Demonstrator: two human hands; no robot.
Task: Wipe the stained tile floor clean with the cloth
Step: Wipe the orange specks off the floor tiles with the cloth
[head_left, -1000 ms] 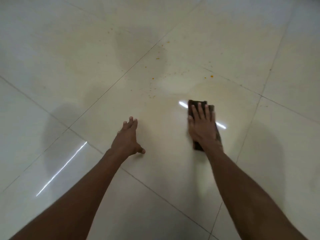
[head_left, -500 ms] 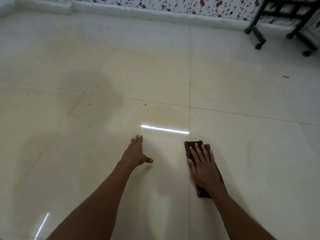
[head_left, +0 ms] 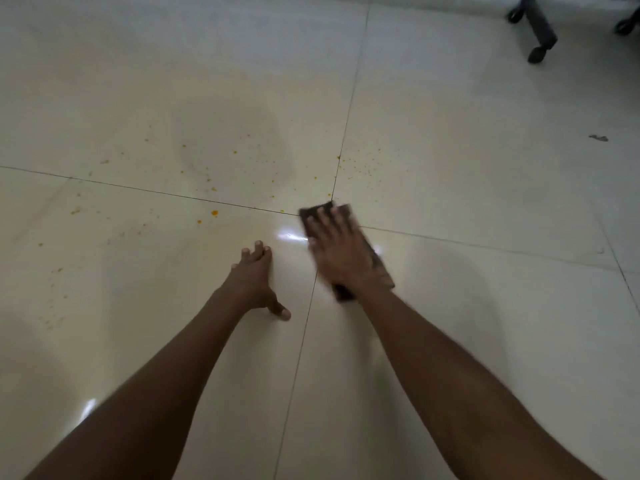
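Observation:
A dark brown folded cloth (head_left: 313, 212) lies flat on the cream tile floor (head_left: 467, 188), right at the crossing of four tiles. My right hand (head_left: 341, 252) presses down on it with straight fingers and covers most of it. My left hand (head_left: 254, 282) rests flat on the floor just left of the cloth, fingers forward and thumb out to the right. Orange stain spots (head_left: 214, 213) are scattered over the tiles ahead and to the left of the cloth, with finer specks (head_left: 360, 164) beyond the tile joint.
Black wheeled chair legs (head_left: 535, 29) stand at the far right corner. A small dark scrap (head_left: 598, 137) lies on the floor at the right. A dull wet patch (head_left: 235, 140) spreads over the tile ahead.
My view has swung and dropped, so the wall is out of sight. My right hand has slid the cloth forward onto the tile crossing. My left hand stays planted beside it.

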